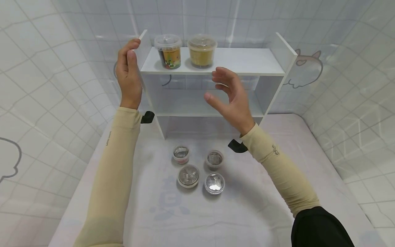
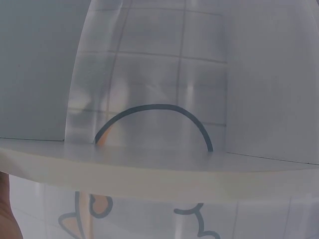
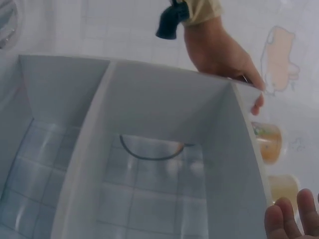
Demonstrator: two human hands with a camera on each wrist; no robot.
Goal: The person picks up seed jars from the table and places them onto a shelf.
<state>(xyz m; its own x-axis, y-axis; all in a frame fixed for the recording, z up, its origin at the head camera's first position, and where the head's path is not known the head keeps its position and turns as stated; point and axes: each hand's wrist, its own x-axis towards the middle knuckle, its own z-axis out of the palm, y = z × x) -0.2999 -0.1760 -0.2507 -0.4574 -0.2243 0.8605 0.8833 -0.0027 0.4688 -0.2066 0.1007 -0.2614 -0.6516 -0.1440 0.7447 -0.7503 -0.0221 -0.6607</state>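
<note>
A white shelf unit [image 1: 243,61] stands at the back, with two lidded tubs on its top board. My left hand [image 1: 130,73] grips the upper part of its left side panel; in the right wrist view this hand [image 3: 224,55] wraps over the panel's edge. One tub [image 1: 169,55] has a colourful label, and beside it is a tub with yellow contents [image 1: 202,53]. In front of the shelf hovers my right hand [image 1: 232,97], fingers spread and loosely bent, holding nothing. It is just below and right of the yellow tub.
Several small round lidded tubs, including a silver-topped one [image 1: 214,183], stand on the white-covered table [image 1: 154,212] before the shelf. The middle board [image 1: 191,106] spans the unit lower down. Tile-patterned sheets [image 1: 46,85] enclose the table's back and sides.
</note>
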